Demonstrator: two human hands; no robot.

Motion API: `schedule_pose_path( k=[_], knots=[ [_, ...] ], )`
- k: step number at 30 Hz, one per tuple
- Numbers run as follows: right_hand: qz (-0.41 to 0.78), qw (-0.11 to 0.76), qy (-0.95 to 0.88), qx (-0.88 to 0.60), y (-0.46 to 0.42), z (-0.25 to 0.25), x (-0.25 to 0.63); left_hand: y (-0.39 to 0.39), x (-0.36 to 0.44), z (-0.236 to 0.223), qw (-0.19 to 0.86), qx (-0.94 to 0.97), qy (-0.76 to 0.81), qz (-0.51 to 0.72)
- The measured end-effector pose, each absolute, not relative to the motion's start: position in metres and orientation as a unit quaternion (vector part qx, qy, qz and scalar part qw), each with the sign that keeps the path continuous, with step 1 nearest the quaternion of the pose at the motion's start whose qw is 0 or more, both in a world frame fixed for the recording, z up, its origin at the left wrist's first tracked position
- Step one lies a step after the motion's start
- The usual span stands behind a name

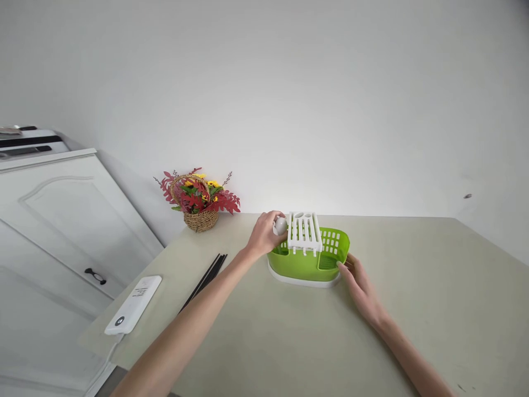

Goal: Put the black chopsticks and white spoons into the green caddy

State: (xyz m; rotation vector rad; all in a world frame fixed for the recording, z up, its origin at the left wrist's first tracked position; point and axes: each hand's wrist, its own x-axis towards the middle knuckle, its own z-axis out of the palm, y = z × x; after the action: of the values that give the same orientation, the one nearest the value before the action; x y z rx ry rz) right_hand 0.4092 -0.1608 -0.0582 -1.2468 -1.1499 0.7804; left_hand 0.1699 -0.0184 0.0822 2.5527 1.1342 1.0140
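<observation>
- The left hand (266, 231) is closed around a small, rounded, pale grey-white object (281, 225) (its lower part is hidden by the fingers), at the left end of the rack and just above the basket's rim.
- The right hand (359, 280) is loosely open at the right end of the basket, its thumb touching the near edge and its fingers curving round the outer side (their tips are partly out of sight).
- The bright green plastic basket (295, 267), oval with square holes in its walls, stands upright on the table between the hands, on a low white plastic base (306, 283).
- The white slotted plastic rack (305, 244) sits across the middle of the basket's top, with round openings at its far end and small hooks (305, 252) hanging from its near edge.
- Several thin, straight black sticks (206, 280) lie together on the table, left of the basket (the left forearm covers their near ends).
- A flat white rectangular device (136, 304) lies near the table's left edge, a pale cable (108, 361) running from its near end.
- A brown woven wicker basket (201, 221) of red leaves and yellow flowers stands by the wall, at the back left of the pale grey-green table (413, 275).
- A white panelled cabinet (61, 209) with a dark handle (96, 275) stands left of the table.
</observation>
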Motion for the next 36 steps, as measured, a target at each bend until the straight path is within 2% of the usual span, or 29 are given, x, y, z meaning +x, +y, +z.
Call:
schedule_pose_path(
  k=[9,15,20,25,29,31,36],
  knots=[
    [0.334,0.599,-0.495,-0.534,-0.159,-0.061,0.410,-0.028,0.171,0.095,0.009,0.865,0.436,0.250],
    [0.334,0.595,-0.500,-0.533,-0.160,-0.059,0.412,-0.023,0.171,0.095,0.058,0.872,0.401,0.274],
    [0.331,0.593,-0.503,-0.535,-0.159,-0.062,0.414,-0.016,0.171,0.107,0.087,0.828,0.427,0.354],
    [0.325,0.590,-0.501,-0.543,-0.161,-0.061,0.414,0.000,0.139,0.154,0.111,0.722,0.437,0.524],
    [0.324,0.585,-0.499,-0.551,-0.163,-0.056,0.413,0.015,0.088,0.172,0.262,0.564,0.450,0.641],
    [0.326,0.583,-0.497,-0.554,-0.164,-0.056,0.413,0.015,0.064,0.165,0.327,0.540,0.478,0.611],
    [0.326,0.583,-0.499,-0.552,-0.164,-0.060,0.414,-0.001,0.027,0.116,0.426,0.595,0.562,0.387]
  ],
)
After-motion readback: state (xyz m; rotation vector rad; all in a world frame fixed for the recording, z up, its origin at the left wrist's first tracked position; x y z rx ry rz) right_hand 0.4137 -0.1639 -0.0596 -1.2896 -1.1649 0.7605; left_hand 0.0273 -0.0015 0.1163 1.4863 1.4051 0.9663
